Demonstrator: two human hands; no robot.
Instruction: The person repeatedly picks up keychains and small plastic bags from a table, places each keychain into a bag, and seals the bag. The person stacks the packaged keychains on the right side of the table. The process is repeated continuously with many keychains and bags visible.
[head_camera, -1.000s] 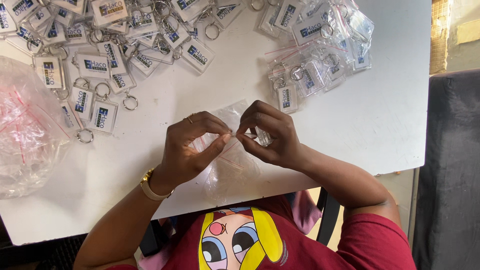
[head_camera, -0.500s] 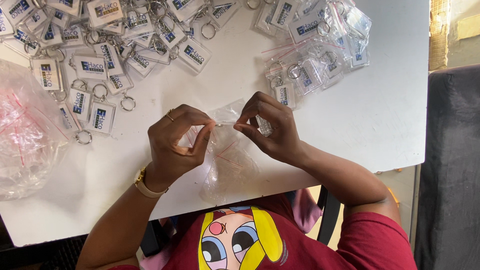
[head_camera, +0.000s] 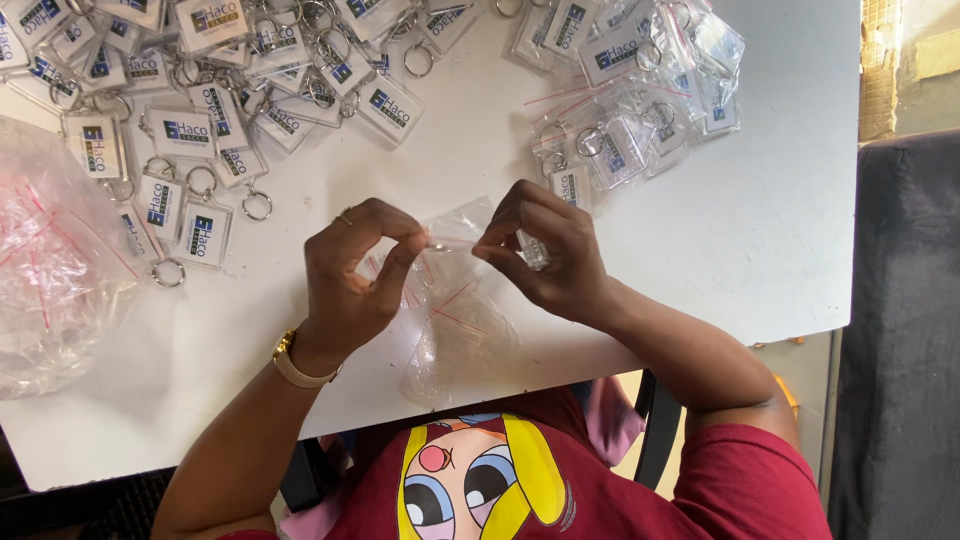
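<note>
- The left hand (head_camera: 355, 275) and right hand (head_camera: 545, 250) both pinch the top edge of a small clear plastic bag (head_camera: 455, 320) at centre frame.
- The bag hangs down-frame from the pinches, mouth edge running left-right between them.

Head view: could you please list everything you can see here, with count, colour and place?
Table: one, white, under everything.
Loose keychains: many, clear with blue-and-white inserts, upper left.
Bagged keychains: a pile, clear bags with red strips, upper right.
Large plastic bag: one, clear with red marks, left edge.
Small bag: one, clear, between the hands.
Chair: one, dark, right.
Watch: one, gold, left wrist.
Left hand: pinching the small bag.
Right hand: pinching it too.
</note>
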